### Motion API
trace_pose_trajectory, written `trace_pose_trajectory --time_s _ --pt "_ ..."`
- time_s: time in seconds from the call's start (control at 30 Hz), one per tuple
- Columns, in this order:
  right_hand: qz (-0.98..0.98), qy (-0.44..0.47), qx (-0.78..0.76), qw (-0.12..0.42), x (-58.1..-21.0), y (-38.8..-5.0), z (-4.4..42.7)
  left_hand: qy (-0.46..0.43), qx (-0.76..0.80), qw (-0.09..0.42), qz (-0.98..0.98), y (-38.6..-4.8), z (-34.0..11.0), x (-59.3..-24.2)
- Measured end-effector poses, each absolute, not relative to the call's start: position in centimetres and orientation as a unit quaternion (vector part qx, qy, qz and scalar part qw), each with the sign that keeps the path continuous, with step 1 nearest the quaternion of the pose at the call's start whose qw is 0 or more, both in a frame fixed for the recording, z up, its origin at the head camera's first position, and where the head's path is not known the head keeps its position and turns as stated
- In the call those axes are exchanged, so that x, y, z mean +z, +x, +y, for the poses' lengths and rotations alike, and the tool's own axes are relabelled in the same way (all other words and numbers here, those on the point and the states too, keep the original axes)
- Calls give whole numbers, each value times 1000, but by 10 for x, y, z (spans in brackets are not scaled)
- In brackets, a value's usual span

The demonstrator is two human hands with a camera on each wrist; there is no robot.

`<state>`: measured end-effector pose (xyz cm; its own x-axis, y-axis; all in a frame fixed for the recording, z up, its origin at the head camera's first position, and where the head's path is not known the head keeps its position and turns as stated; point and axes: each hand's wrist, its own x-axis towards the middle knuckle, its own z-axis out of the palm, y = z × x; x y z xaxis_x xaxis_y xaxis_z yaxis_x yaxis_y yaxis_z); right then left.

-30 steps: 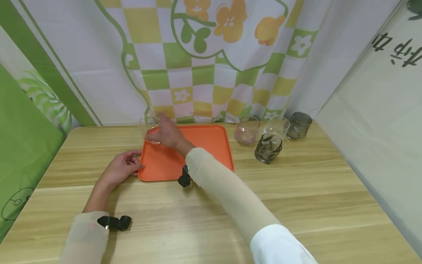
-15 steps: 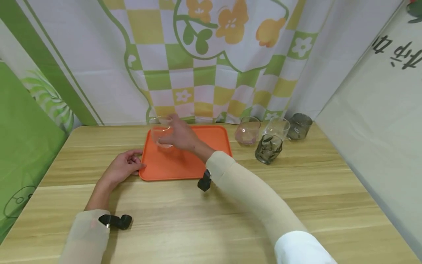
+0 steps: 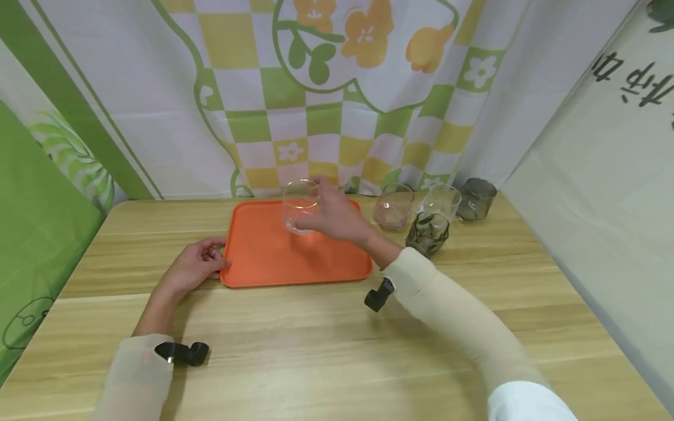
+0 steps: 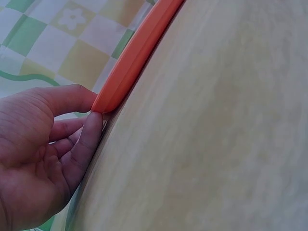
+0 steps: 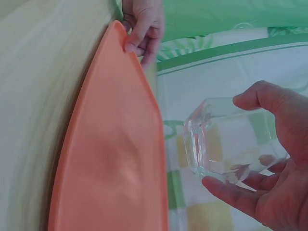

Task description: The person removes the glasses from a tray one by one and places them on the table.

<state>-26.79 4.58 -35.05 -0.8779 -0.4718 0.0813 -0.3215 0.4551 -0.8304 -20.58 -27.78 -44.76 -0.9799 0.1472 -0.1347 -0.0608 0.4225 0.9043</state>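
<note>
My right hand (image 3: pixel 341 215) holds a clear glass tumbler (image 3: pixel 293 206) above the back middle of an orange tray (image 3: pixel 258 251). In the right wrist view the tumbler (image 5: pixel 226 137) has a faceted base, is apart from the tray, and sits between the thumb and the fingers. My left hand (image 3: pixel 192 268) is at the tray's front left corner. Seen close in the left wrist view, its thumb and forefinger pinch the tray's rim (image 4: pixel 122 79), with the other fingers curled below.
Right of the tray stand a pinkish glass (image 3: pixel 392 207), a clear glass (image 3: pixel 442 202), a dark patterned glass (image 3: pixel 427 235) and a smoky grey glass (image 3: pixel 476 200). A checked curtain (image 3: pixel 326 117) hangs behind the wooden table (image 3: pixel 295 351).
My right hand has carried the clear tumbler rightward, from the tray's back left corner to over its back middle. My left hand stays at the tray's corner.
</note>
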Motion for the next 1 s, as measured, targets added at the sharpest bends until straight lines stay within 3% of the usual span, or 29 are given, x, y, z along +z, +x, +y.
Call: trace_pose_trajectory --time_s 0.37,0.83,1.0 --pt "873 -247 -419 31 -338 -238 132 27 537 102 837 -206 -278 -448" --pt "906 -180 -380 -44 -328 -210 223 32 527 102 843 -207 -277 -448" --pt "919 -128 -371 -45 -323 -205 249 31 523 102 846 -206 -279 -448"
